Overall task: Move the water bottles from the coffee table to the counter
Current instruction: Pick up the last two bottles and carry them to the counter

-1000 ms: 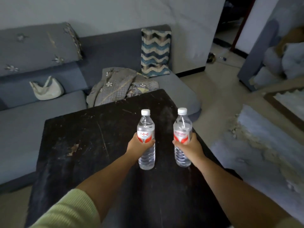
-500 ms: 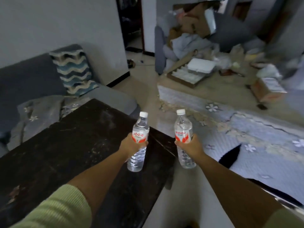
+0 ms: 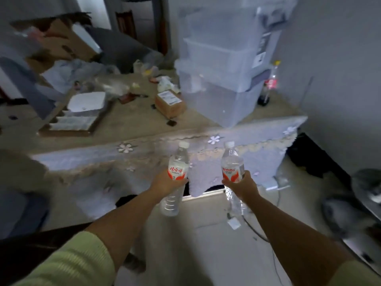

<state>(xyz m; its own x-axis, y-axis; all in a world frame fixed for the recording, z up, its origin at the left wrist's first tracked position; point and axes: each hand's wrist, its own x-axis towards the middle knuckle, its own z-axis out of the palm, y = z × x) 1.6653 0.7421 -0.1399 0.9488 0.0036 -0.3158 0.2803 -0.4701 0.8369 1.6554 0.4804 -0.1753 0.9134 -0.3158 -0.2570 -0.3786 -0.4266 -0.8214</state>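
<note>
Each hand carries a water bottle in the air. The left hand has its grip wrapped round the left bottle, tilted; the right hand clasps the right bottle upright, near the cloth-covered surface.

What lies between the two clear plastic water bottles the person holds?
In the head view, nothing solid: left bottle and right bottle stand apart, only the cloth-covered surface behind.
</note>
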